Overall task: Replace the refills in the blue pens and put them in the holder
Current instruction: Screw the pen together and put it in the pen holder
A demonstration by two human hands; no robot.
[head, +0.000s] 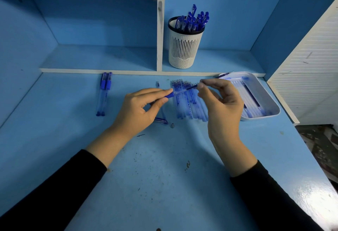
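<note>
Hands meet in the middle of the frame, above a blue desk [164,185]. The left hand [140,110] grips a pen [169,95] by its dark blue rubber part, with thumb and forefinger curled around it, and the clear front end of the pen points to the right. The right hand [221,106] pinches a thin refill [191,87] between thumb and fingertips. One end of this refill sits at the open front of the pen, and the other end sticks out past the fingers toward the upper right. Behind the hands, a row of refills [188,106] lies side by side on the desk, many with blue ink marks inside. At the right of the frame there is a white tray [263,117] with more thin tubes in it, just beside the row. Below the left hand lie a blue pen part [161,121] and a small metal tip [172,125], near each other. At the left of the centre, two whole blue pens [103,93] lie together, well apart from the hands. In the upper middle, a white holder [183,47] with a black rim stands upright on the low shelf [109,58], and a bunch of blue pens [193,20] stands in it. Both arms wear black sleeves [54,194].
</note>
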